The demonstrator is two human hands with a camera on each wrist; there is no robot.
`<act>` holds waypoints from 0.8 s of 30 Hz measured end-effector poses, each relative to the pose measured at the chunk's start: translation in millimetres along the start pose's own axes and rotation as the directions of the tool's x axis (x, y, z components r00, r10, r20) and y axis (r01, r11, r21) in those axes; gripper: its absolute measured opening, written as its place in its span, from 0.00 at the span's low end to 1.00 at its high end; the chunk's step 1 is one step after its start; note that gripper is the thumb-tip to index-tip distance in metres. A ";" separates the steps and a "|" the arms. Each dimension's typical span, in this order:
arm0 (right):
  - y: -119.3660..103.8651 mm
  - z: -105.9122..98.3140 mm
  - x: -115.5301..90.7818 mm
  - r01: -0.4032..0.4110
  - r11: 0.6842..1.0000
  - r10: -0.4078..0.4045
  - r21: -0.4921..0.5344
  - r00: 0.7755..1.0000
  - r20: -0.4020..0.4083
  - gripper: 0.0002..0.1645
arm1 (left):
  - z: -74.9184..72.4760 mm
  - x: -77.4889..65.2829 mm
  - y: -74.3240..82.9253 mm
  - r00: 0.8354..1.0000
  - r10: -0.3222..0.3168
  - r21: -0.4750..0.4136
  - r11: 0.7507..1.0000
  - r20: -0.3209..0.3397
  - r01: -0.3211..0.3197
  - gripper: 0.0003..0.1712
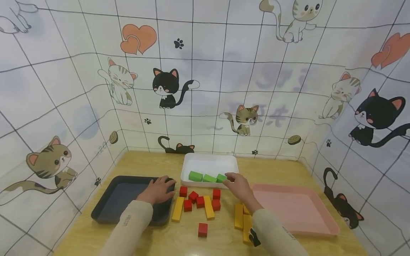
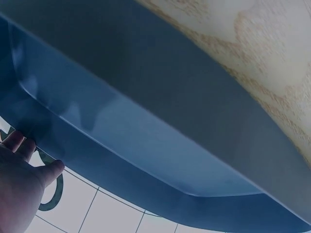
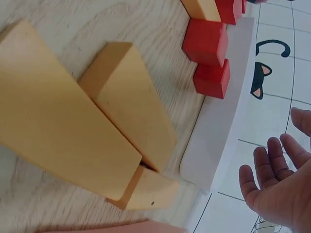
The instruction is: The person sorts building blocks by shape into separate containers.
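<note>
My left hand (image 1: 157,190) hovers over the right end of a dark blue-grey tray (image 1: 125,201). Its fingers are spread and hold nothing; the left wrist view shows this hand (image 2: 24,182) overlapping the tray's rim. At the right front corner of a white tray (image 1: 209,157), my right hand (image 1: 238,185) has its fingertips close to a green block (image 1: 221,178). In the right wrist view the fingers of this hand (image 3: 282,187) are loosely bent with nothing between them. Two more green blocks lie in the white tray, one at its left (image 1: 195,176).
Several red cubes (image 1: 200,202) and two yellow bars (image 1: 209,207) lie between the trays, with a single red cube (image 1: 203,230) nearer me. More yellow bars (image 1: 238,216) sit by my right forearm. A pink tray (image 1: 298,209) stands at the right. Cat-patterned walls enclose the table.
</note>
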State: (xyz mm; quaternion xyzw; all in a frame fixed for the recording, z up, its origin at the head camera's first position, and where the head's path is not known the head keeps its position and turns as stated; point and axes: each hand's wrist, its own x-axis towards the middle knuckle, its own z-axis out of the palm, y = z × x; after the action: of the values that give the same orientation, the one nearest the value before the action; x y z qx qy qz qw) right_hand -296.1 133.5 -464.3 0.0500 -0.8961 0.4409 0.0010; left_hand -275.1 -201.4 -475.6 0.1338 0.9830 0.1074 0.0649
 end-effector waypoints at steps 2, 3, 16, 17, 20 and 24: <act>-3.0 1.2 -2.2 0.006 1.000 -0.006 0.009 1.000 0.010 0.24 | -0.9 0.1 0.0 1.000 -0.002 0.004 1.000 0.000 0.002 0.29; -3.8 2.1 -2.9 0.003 1.000 -0.003 0.011 1.000 0.017 0.24 | -0.6 0.5 -0.3 1.000 -0.003 0.007 1.000 0.002 0.003 0.29; -13.3 9.3 -21.1 0.085 0.996 -0.085 0.008 0.987 0.133 0.23 | 4.0 11.4 -4.9 1.000 -0.015 0.032 0.999 0.003 0.015 0.31; -13.8 10.2 -23.3 0.095 0.995 -0.095 0.012 0.984 0.149 0.23 | 4.6 11.6 -5.1 1.000 -0.019 0.033 0.999 0.006 0.019 0.31; -12.8 13.7 -30.0 0.111 0.994 -0.114 0.023 0.975 0.193 0.22 | 6.1 11.6 -5.6 1.000 -0.021 0.033 0.999 0.008 0.021 0.31; -8.0 19.2 -41.5 0.160 0.986 -0.165 0.037 0.956 0.242 0.21 | 7.8 11.5 -5.7 1.000 -0.021 0.031 0.999 0.016 0.020 0.31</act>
State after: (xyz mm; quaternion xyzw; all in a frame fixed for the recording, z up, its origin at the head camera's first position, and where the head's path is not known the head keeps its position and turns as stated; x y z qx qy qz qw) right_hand -253.3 117.1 -471.6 0.1773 -0.8786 0.4372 -0.0734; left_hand -286.3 -202.1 -485.7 0.1255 0.9853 0.0904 0.0719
